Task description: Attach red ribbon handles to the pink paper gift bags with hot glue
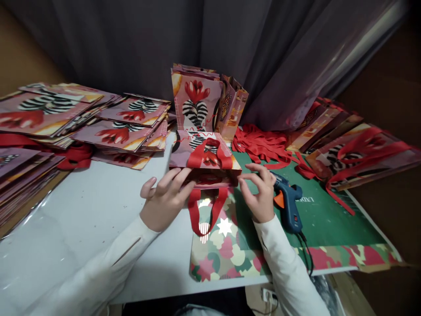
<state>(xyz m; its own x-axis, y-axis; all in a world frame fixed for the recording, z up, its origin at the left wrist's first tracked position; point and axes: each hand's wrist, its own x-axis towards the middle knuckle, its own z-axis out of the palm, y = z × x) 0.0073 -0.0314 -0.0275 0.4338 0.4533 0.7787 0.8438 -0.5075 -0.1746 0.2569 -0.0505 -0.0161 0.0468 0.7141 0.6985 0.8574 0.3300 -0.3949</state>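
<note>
Head view: flat paper bag point(204, 153) near the middle of the desk point(82, 219), a bit toward the back edge, with its near end on a green mat point(329, 215) and a sheet of star paper point(226, 250). Left hand point(162, 199) and right hand point(259, 193) apart, one on each side, fingers spread and pressing down on the bag's near edge, not gripping it. Red ribbon loop point(205, 210) sticking out from under that edge, between the two hands. Blue glue gun point(287, 202) lying on the mat, just beside the right hand.

Probably pressing the ribbon ends flat inside the bag. Best done like this: press with flat fingertips, same push from both sides. Keep the loop straight and in the middle. Keep fingers off any hot glue. Mind the gun's tip so close to the right hand.

Toward the back edge, one bag point(196, 103) standing up. Pile of red ribbons point(263, 142) to the right of it. Stacks of flat bags point(108, 127) along the left edge, more bags with handles point(355, 149) by the right edge.
</note>
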